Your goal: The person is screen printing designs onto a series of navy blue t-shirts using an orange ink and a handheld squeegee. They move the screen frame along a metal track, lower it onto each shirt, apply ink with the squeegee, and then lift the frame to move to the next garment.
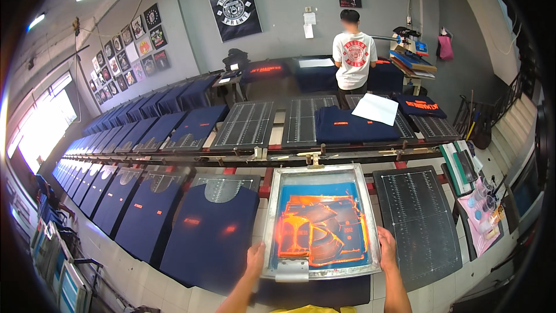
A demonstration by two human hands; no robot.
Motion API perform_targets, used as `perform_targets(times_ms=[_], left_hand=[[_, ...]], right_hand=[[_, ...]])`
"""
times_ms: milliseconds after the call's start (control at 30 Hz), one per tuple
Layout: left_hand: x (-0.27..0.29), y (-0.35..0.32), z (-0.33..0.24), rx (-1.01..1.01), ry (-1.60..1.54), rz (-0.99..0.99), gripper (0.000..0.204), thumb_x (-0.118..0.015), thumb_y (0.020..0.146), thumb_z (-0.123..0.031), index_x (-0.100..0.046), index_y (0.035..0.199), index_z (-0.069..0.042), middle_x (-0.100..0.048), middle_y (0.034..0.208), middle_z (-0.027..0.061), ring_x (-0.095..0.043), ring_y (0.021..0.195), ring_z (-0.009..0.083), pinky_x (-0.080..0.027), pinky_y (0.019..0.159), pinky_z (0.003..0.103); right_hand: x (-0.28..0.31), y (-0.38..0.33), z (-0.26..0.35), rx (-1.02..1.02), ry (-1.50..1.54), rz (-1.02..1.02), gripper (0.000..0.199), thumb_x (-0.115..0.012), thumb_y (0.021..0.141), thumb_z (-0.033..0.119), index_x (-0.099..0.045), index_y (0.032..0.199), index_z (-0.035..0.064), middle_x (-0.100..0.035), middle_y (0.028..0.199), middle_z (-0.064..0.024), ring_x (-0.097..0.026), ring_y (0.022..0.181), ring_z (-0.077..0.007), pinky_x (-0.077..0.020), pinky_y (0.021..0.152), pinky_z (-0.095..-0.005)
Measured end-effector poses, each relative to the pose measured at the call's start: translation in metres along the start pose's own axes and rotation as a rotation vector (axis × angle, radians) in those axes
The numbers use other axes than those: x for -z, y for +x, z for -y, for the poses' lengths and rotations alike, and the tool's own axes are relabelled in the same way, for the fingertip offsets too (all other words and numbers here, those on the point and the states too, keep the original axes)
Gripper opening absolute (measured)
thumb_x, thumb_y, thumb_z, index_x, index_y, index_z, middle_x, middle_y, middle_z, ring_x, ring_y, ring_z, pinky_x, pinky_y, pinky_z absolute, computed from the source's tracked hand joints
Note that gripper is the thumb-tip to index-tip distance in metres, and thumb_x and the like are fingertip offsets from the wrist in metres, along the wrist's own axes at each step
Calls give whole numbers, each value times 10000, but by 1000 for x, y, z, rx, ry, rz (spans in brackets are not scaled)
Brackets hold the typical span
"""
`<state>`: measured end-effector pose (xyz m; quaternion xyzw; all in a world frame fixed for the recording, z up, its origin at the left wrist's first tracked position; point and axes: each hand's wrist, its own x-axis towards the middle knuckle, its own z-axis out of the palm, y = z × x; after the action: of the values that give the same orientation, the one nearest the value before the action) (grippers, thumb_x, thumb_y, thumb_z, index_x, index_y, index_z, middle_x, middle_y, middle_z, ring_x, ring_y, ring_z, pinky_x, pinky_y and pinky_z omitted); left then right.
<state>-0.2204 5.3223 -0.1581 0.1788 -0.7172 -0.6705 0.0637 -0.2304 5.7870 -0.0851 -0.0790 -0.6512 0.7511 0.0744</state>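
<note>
A screen-printing frame [372, 220] with a silver metal rim and blue mesh is held at both sides, near the middle front. Bright orange ink [324, 226] is smeared over its mesh. At the frame's near left corner rests a flat, pale squeegee [292, 269]. My left hand [255, 259] grips the left rim, and my right hand [387, 248] grips the right rim. Under the frame's near edge shows a navy shirt [347, 291]. To the left, another navy shirt [208, 237] lies on a board with small orange prints.
Right of the frame is a bare black printing board [417, 226]. Shirt-covered boards run off leftward in two rows, with a rail [231, 157] between. Folded navy shirts [353, 130] carry a white sheet [376, 109]. A co-worker [354, 61] stands behind. Cups [480, 203] sit on the right.
</note>
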Motion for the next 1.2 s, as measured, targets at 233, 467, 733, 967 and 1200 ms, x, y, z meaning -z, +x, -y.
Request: perform_targets(times_ms=[233,467,733,967,1200], left_hand=[[11,12,-5,29,-40,50,510,-580,1007,-339,-626,1263,100,-693,1189,197,-629,1108,261,-465,988,384],[5,-1,-31,57,-120,27,505,-583,1009,-320,-609,1283,103,-684,1206,211,-618,1164,276,-450,1031,373],[10,14,1,-7,-35,40,476,-571,1018,-301,-614,1256,109,-699,1149,192,-638,1072,237,-479,949,355],[0,9,14,-147,21,-75,380,-558,1018,-269,-663,1102,87,-645,841,110,-569,833,153,-469,753,350],[-2,16,12,-79,200,-88,389,-537,1038,-264,-654,1112,99,-690,911,127,-610,875,159,-482,780,343]], right_hand=[[-10,-6,-9,21,-24,-23,548,-624,939,250,-541,1376,-70,-594,1373,-186,-533,1307,-249,-352,1141,-367],[-23,-10,1,30,-53,-18,549,-619,949,262,-537,1375,-73,-594,1371,-179,-537,1297,-245,-365,1131,-364],[-15,-2,-17,63,-65,21,633,-625,940,331,-512,1405,-83,-574,1402,-209,-510,1334,-272,-333,1153,-378],[-19,-7,-37,99,-142,37,571,-588,957,182,-452,1441,-89,-475,1494,-229,-404,1441,-289,-258,1212,-404],[-25,-8,-49,130,-204,26,550,-565,984,135,-402,1457,-93,-443,1517,-230,-362,1470,-296,-245,1221,-424]])
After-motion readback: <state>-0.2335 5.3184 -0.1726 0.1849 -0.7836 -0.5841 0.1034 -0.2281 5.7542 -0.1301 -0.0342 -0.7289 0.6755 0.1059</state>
